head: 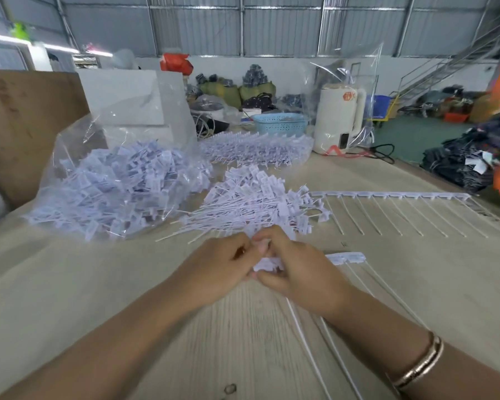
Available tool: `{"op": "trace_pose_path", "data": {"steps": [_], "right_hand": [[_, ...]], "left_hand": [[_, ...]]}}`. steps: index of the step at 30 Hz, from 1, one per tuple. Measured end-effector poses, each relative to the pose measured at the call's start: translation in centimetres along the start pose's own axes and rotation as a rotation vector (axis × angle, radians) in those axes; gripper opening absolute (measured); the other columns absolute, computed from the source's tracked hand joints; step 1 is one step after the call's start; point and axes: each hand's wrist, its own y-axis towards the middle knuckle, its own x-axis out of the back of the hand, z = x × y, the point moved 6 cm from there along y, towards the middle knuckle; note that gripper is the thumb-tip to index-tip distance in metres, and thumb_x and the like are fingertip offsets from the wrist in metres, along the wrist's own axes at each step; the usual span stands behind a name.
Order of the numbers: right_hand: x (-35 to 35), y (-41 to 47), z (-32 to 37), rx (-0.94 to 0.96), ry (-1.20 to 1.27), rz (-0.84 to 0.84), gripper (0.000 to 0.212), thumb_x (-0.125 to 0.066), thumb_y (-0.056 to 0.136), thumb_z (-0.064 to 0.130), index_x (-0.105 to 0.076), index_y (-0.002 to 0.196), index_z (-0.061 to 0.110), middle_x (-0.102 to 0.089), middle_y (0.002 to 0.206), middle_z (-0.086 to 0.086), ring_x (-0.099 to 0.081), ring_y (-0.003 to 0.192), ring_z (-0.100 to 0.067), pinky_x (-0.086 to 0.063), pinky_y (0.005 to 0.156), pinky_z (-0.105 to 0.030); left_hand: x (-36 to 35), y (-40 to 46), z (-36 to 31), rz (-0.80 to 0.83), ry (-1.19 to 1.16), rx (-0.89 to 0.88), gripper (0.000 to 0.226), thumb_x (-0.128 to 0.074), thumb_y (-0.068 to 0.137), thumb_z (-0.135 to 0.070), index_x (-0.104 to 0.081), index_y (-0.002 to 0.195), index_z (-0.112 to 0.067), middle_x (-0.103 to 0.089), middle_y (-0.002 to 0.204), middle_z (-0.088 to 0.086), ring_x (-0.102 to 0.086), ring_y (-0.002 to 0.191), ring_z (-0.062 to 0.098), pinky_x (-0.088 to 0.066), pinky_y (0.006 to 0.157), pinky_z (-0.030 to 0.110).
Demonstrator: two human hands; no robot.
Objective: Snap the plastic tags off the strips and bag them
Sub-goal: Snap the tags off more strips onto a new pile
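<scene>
Gripping a short strip of white plastic tags [345,257] at the middle of the wooden table [98,298], the left hand [218,265] and right hand [290,267] are pressed close together, fingers curled round the strip's near end, where a small bunch of tags is pinched between them. Thin white stems can be seen trailing from the strip under the right wrist toward the table's near edge. A gold bangle [419,363] is worn on the right forearm.

Just beyond the hands a loose pile of snapped-off tags [254,202] is heaped on the table. To its left a clear plastic bag [119,180], open and lying on its side, is filled with many more tags. To the right a full strip [393,196] is laid flat, its stems fanned out toward the viewer. Farther back a stack of unbroken strips [257,150] is seen, with a blue basket [280,124] behind it and a white electric kettle [338,119] wrapped in clear film near the table's far right corner.
</scene>
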Motion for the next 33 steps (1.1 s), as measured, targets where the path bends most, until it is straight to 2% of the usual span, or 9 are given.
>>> {"op": "trace_pose_path", "data": {"steps": [4, 7, 9, 12, 16, 20, 24, 29, 33], "right_hand": [[-0.9, -0.2, 1.2, 0.048, 0.02, 0.049, 0.045, -0.061, 0.081, 0.035, -0.041, 0.119, 0.022, -0.068, 0.096, 0.007, -0.062, 0.08, -0.013, -0.038, 0.062, -0.026], [-0.5, -0.3, 0.2, 0.049, 0.085, 0.074, 0.046, -0.067, 0.08, 0.038, -0.049, 0.121, 0.025, -0.064, 0.106, 0.012, -0.059, 0.097, -0.007, -0.044, 0.082, -0.03], [-0.3, -0.4, -0.7, 0.051, 0.072, 0.117, 0.035, -0.063, 0.085, 0.037, -0.055, 0.117, 0.026, -0.062, 0.108, 0.014, -0.056, 0.1, -0.004, -0.042, 0.089, -0.034], [-0.3, -0.5, -1.5, 0.036, 0.057, 0.122, 0.023, -0.062, 0.086, 0.031, -0.061, 0.108, 0.027, -0.064, 0.099, 0.011, -0.059, 0.088, -0.007, -0.047, 0.079, -0.036], [-0.3, -0.3, -1.7, 0.014, 0.004, 0.046, 0.018, -0.064, 0.08, 0.036, -0.062, 0.097, 0.029, -0.065, 0.092, 0.01, -0.059, 0.08, -0.008, -0.049, 0.07, -0.036], [-0.6, -0.3, -1.1, 0.046, -0.01, 0.06, 0.014, -0.06, 0.085, 0.041, -0.059, 0.097, 0.036, -0.057, 0.083, 0.016, -0.05, 0.075, -0.002, -0.042, 0.064, -0.025], [-0.7, -0.2, -1.2, 0.039, -0.053, 0.113, 0.017, -0.048, 0.092, 0.046, -0.058, 0.102, 0.036, -0.06, 0.088, 0.013, -0.052, 0.079, -0.002, -0.044, 0.068, -0.027], [-0.8, -0.3, -1.0, 0.003, -0.002, 0.167, 0.025, -0.038, 0.097, 0.044, -0.06, 0.095, 0.032, -0.056, 0.076, 0.012, -0.052, 0.074, -0.007, -0.047, 0.072, -0.036], [-0.7, -0.2, -0.5, 0.017, 0.05, 0.172, 0.024, -0.038, 0.097, 0.044, -0.058, 0.096, 0.032, -0.058, 0.076, 0.009, -0.055, 0.074, -0.008, -0.048, 0.071, -0.037]], "left_hand": [[-1.3, -0.6, 0.9, -0.041, -0.045, -0.056, 0.033, -0.052, 0.093, -0.029, -0.044, 0.061, -0.024, -0.045, 0.052, -0.008, -0.042, 0.051, 0.001, -0.036, 0.058, 0.025], [-0.9, -0.7, 2.2, -0.044, -0.089, -0.049, 0.032, -0.052, 0.094, -0.024, -0.044, 0.063, -0.019, -0.042, 0.052, -0.009, -0.04, 0.051, 0.002, -0.031, 0.053, 0.018], [-0.4, -0.8, 3.3, -0.05, -0.126, -0.02, 0.031, -0.051, 0.094, -0.026, -0.047, 0.066, -0.013, -0.043, 0.054, -0.01, -0.039, 0.053, 0.002, -0.031, 0.054, 0.018], [-0.5, -0.9, 3.8, -0.059, -0.113, -0.031, 0.031, -0.052, 0.094, -0.027, -0.049, 0.067, -0.011, -0.045, 0.056, -0.008, -0.04, 0.054, 0.003, -0.031, 0.055, 0.019], [-1.4, -0.8, 3.7, 0.022, -0.142, -0.039, 0.029, -0.053, 0.093, -0.03, -0.05, 0.067, -0.018, -0.044, 0.053, -0.014, -0.039, 0.053, 0.001, -0.029, 0.053, 0.017], [-1.3, -1.0, 3.7, 0.093, -0.233, -0.082, 0.028, -0.057, 0.092, -0.025, -0.05, 0.064, -0.024, -0.046, 0.054, -0.015, -0.038, 0.053, 0.0, -0.029, 0.054, 0.015], [-1.1, -0.9, 3.8, 0.034, -0.249, -0.127, 0.025, -0.063, 0.089, -0.025, -0.054, 0.067, -0.02, -0.044, 0.054, -0.014, -0.038, 0.053, 0.0, -0.028, 0.053, 0.017], [-0.9, -1.2, 3.5, -0.015, -0.215, -0.193, 0.025, -0.06, 0.084, -0.039, -0.052, 0.067, -0.024, -0.042, 0.055, -0.011, -0.035, 0.051, 0.003, -0.025, 0.05, 0.016], [-0.8, -1.1, 3.4, 0.093, -0.276, -0.17, 0.03, -0.056, 0.088, -0.044, -0.049, 0.068, -0.024, -0.039, 0.058, -0.013, -0.034, 0.055, 0.003, -0.026, 0.053, 0.019]]}}
